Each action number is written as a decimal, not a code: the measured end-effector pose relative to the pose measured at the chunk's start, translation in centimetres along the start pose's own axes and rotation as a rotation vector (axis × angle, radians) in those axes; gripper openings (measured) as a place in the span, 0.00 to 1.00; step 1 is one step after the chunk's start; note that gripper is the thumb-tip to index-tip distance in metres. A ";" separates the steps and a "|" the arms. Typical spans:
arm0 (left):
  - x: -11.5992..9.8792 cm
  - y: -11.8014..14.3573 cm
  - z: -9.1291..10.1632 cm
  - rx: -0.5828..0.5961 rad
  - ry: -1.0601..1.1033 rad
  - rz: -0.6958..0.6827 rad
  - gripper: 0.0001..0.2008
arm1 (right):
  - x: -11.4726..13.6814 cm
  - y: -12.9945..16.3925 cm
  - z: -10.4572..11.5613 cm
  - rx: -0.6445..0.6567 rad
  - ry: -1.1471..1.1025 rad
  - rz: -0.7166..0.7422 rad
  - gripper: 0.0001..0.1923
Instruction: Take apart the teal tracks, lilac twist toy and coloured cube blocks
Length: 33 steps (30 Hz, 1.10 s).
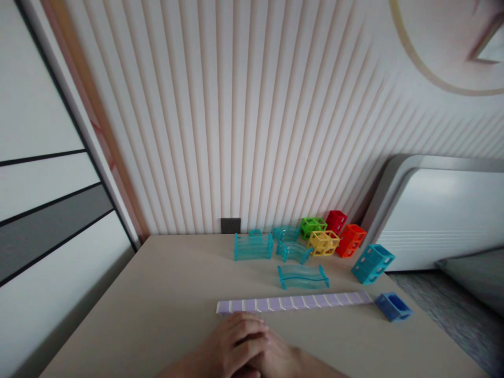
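Both hands lie on the near edge of the beige tabletop (165, 294), clasped one over the other and holding nothing. The left hand (232, 344) is on top, its fingers curled over the right hand (277, 359), which shows only partly beneath it.

Just beyond the knuckles, close to them but apart, a long pale purple strip (295, 303) divided into squares lies flat, running left to right. At its right end sits a small dark blue open block (394, 307), just beside the strip's tip.

Farther back, a clear teal wavy track piece (303, 275) lies alone near the middle of the tabletop. Behind it a curved teal track piece (293, 252) rests beside a teal straight track section (253, 247) with raised side rails. Another teal piece (285, 232) lies behind those, near the wall.

To the right of the tracks is a cluster of open-frame cubes: a yellow cube (323, 243) in front, a green cube (313, 227) behind it, a red cube (336, 220) at the far right against the wall, and an orange cube (351, 240) beside the yellow one. A taller light blue block (373, 262) stands tilted, a little apart to the right and nearer.

A dark wall socket (230, 226) sits where the ribbed wall meets the tabletop.
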State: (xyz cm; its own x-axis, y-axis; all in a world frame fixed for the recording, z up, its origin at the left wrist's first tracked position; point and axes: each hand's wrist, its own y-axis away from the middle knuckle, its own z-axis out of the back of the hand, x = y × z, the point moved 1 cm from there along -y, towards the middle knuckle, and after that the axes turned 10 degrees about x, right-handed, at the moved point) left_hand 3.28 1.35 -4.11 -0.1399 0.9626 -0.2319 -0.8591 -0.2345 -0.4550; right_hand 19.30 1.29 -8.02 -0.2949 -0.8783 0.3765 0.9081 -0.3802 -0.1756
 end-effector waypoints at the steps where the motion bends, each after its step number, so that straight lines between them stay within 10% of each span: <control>1: 0.2 0.4 0.2 -0.017 0.014 -0.008 0.24 | 0.2 0.0 0.8 -0.047 -0.020 0.029 0.16; 7: 0.2 2.0 0.9 -0.154 0.043 0.028 0.28 | 2.1 0.6 4.3 -0.326 -0.099 0.061 0.23; 14: 0.4 1.7 0.1 0.018 -0.084 -0.046 0.34 | 0.6 1.1 2.7 -0.217 -0.136 0.167 0.39; 19: -0.5 0.5 1.6 0.159 -0.164 -0.047 0.19 | 1.6 0.3 4.4 -0.128 -0.222 0.238 0.26; 33: -1.2 -0.4 2.7 0.218 -0.251 -0.008 0.17 | 2.4 0.2 6.0 -0.105 -0.215 0.172 0.22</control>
State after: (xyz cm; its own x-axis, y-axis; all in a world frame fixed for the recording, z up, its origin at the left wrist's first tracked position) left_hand 2.45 0.68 -1.38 -0.2264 0.9740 0.0028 -0.9419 -0.2182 -0.2552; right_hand 20.56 0.82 -1.73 -0.0595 -0.8549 0.5153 0.9000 -0.2692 -0.3427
